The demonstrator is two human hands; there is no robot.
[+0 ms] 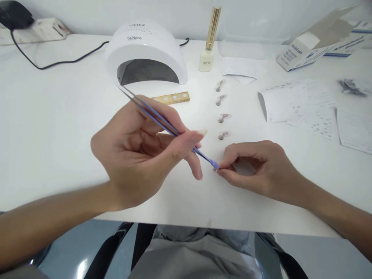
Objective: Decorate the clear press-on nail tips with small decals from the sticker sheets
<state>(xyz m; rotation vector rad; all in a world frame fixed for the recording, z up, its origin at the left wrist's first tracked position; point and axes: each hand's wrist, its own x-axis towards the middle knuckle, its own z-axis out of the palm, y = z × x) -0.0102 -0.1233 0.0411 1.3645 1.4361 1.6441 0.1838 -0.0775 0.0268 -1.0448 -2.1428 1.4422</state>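
Observation:
My left hand (145,155) is closed around purple tweezers (162,120), their two thin points apart and aimed up and left. The tweezers' broad purple end (214,164) meets the fingertips of my right hand (258,166). Between thumb and forefinger, my right hand pinches something small, mostly hidden by the fingers and that purple end; a pale edge shows just below. Beyond my hands, several clear nail tips stand in a column, each on a small silver base, the nearest nail tip (226,134) just above my right fingers.
A white nail lamp (145,46) stands at the back, with a gold strip with white dots (180,97) before it. Right of the lamp is a gold-capped polish bottle (207,58). Papers (285,102) and an opened alcohol-pad box (299,50) lie at the right. A black cable (64,62) runs left.

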